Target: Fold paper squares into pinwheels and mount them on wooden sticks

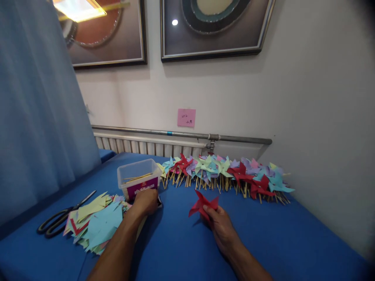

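Observation:
My right hand holds a red paper pinwheel above the blue tabletop, thumb on its front, its points folded inward. No stick shows beneath it. My left hand is lowered just in front of a clear plastic box with a purple label. Beside its knuckles, the edge of a small dark object shows. The back of the hand hides its fingers, so what they touch is unseen. Thin wooden sticks lie in the box.
Left of my forearm lies a pile of cut coloured paper, with black-handled scissors next to it. Several finished pinwheels on sticks line the table's back edge. A radiator and pipe run along the wall. A blue curtain hangs at left.

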A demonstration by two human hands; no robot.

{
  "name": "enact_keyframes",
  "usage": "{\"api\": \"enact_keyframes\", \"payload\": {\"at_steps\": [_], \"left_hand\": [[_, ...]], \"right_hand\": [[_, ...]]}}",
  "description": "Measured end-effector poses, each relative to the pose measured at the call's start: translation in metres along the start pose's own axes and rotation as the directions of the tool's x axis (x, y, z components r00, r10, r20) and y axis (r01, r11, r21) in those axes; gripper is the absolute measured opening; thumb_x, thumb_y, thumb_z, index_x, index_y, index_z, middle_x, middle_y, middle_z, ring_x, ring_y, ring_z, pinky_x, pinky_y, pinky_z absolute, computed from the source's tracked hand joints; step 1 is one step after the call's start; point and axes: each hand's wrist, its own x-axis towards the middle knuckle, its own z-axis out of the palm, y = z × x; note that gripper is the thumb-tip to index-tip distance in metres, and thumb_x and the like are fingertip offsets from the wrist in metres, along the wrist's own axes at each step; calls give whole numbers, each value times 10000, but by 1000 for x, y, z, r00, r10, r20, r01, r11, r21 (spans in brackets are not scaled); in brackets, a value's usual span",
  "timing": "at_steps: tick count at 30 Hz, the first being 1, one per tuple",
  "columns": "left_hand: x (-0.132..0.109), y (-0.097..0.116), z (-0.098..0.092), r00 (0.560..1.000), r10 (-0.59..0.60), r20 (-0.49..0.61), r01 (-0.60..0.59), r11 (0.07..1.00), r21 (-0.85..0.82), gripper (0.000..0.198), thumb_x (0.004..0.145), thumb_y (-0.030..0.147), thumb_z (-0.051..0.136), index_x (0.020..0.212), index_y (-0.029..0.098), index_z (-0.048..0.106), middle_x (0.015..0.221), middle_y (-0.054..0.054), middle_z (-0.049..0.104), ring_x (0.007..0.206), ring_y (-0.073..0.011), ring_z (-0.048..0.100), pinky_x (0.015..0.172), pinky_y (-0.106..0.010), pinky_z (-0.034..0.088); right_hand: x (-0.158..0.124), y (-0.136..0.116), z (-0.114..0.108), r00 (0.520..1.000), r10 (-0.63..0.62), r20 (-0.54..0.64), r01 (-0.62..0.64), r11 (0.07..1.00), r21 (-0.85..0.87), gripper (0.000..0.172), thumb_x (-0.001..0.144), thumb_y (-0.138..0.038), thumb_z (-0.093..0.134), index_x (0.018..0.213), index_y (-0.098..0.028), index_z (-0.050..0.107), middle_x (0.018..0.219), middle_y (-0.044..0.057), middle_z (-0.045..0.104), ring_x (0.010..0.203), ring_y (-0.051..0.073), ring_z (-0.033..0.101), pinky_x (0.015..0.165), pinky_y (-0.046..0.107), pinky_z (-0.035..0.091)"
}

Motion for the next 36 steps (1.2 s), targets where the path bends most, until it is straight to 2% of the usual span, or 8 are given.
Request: {"api": "enact_keyframes", "payload": {"at_steps": [3,7,17,27,36], "left_hand": [[-3,0,-4,1000,11,-16,-10,998,57,332,836,212,516,1001,142,796,1071,-229,760,1018,-336,723,837,-387,548],[-8,-2,-11,1000,30,-4,-30,999,24,331,846,215,484,972,159,785,1035,-194,769,988,-314,726,814,-366,535],[-9,-8,-14,998,57,-36,-57,998,-9,327,914,232,428,968,149,740,1046,-199,755,1008,-336,714,787,-372,513],[-5,-10,-10,999,33,-36,-36,997,-62,239,828,182,511,895,157,739,942,-172,761,866,-298,708,665,-319,438],[2,-21,-2,995,80,-66,-93,970,-227,184,741,117,555,772,194,719,792,-67,730,723,-197,646,616,-267,364]], "right_hand": [[0,0,0,1000,7,7,-7,1000,21,261,601,-311,885,769,-197,720,691,-8,729,592,143,627,611,275,518],[1,-1,0,1000,17,4,-17,1000,25,265,586,-301,892,758,-194,722,689,-8,733,589,142,631,615,280,528],[1,1,-1,1000,7,6,-7,1000,21,257,604,-305,872,771,-184,719,695,-5,716,598,147,621,615,286,506],[0,0,0,1000,13,2,-13,1000,20,263,605,-286,871,786,-165,724,684,-5,714,592,131,615,604,258,508],[3,4,-3,1000,6,4,-6,1000,6,252,614,-289,868,773,-164,717,678,-4,715,585,136,620,599,263,506]]}}
